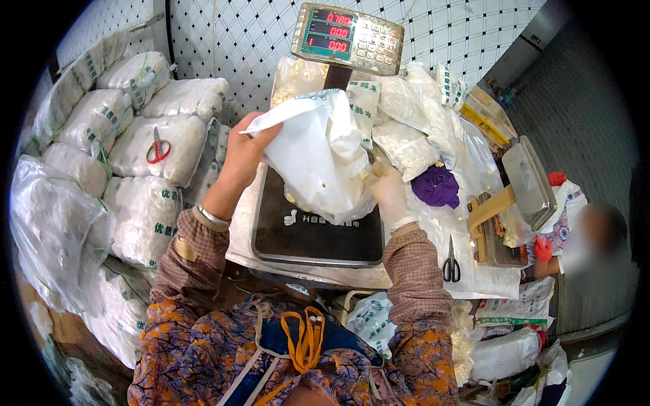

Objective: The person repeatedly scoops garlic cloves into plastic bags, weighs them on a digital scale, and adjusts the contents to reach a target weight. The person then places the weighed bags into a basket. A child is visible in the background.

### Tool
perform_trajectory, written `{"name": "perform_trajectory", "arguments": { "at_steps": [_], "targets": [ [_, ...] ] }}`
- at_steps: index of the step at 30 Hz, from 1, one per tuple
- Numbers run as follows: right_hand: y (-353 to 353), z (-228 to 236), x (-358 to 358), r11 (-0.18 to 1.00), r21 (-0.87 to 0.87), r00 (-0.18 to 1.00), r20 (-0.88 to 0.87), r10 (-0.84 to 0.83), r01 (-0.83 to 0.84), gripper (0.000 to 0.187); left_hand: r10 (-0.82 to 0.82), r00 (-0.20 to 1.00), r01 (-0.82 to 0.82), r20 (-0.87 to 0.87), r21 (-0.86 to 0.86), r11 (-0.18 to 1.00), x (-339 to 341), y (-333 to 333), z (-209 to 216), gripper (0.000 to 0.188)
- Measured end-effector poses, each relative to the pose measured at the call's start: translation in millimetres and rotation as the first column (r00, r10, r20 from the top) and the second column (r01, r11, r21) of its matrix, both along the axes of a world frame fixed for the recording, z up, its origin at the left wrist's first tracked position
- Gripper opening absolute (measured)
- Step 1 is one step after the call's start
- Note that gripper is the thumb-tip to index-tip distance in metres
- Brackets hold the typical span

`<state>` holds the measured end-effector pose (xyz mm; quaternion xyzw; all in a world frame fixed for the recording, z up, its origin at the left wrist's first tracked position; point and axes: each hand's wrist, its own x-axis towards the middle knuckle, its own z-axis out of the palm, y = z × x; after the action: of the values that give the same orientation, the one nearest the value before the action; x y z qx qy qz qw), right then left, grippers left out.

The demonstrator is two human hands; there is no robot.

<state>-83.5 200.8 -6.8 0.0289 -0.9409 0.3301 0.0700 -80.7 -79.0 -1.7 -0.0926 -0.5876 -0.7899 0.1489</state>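
Observation:
A white plastic bag (315, 152) is held up over the black platform (311, 247) of a weighing scale. Pale pieces show faintly through its lower part; whether its base touches the platform I cannot tell. My left hand (249, 150) is closed on the bag's upper left edge, thumb and fingers pinching the plastic. On the other side my right hand (391, 193), in a thin whitish glove, grips the bag's lower right side, its fingertips partly hidden by the plastic. Behind the bag stands the scale's display head (349, 39), with lit red digits and a keypad.
Stuffed white sacks (145, 216) are stacked on the left, with red-handled scissors (158, 147) on top. Filled clear bags (404, 145), a purple cloth (435, 186) and black scissors (451, 260) lie to the right. Beyond is a second scale (528, 183) beside another person wearing red gloves (542, 248).

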Motion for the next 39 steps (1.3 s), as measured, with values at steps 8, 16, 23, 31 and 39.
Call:
{"name": "perform_trajectory", "arguments": {
  "at_steps": [8,16,23,31,39],
  "targets": [
    [93.3,25.2,4.1,0.929,-0.280,0.909,-0.270,-0.318,0.242,0.020,-0.034,0.985,0.019,-0.170,-0.089,0.996,-6.3,7.4,66.7,0.024],
    [33.0,86.2,12.5,0.982,0.072,0.663,-0.729,0.172,-0.175,0.068,-0.137,0.987,0.088,-0.079,-0.446,0.891,-1.6,40.3,78.9,0.023],
    [-47.2,121.3,21.1,0.913,-0.139,0.898,-0.289,0.333,-0.384,0.054,-0.193,0.977,0.156,-0.087,-0.318,0.935,8.9,29.4,69.8,0.029],
    [-20.6,135.5,19.8,0.964,-0.194,0.902,-0.423,0.086,-0.183,0.026,-0.181,0.984,0.176,0.008,-0.272,0.946,-1.5,5.9,36.2,0.032],
    [6.9,137.1,30.5,0.886,-0.350,0.626,-0.775,-0.092,-0.303,0.032,-0.162,0.987,0.148,0.008,-0.445,0.883,-9.5,-2.4,14.1,0.031]
  ]
}}
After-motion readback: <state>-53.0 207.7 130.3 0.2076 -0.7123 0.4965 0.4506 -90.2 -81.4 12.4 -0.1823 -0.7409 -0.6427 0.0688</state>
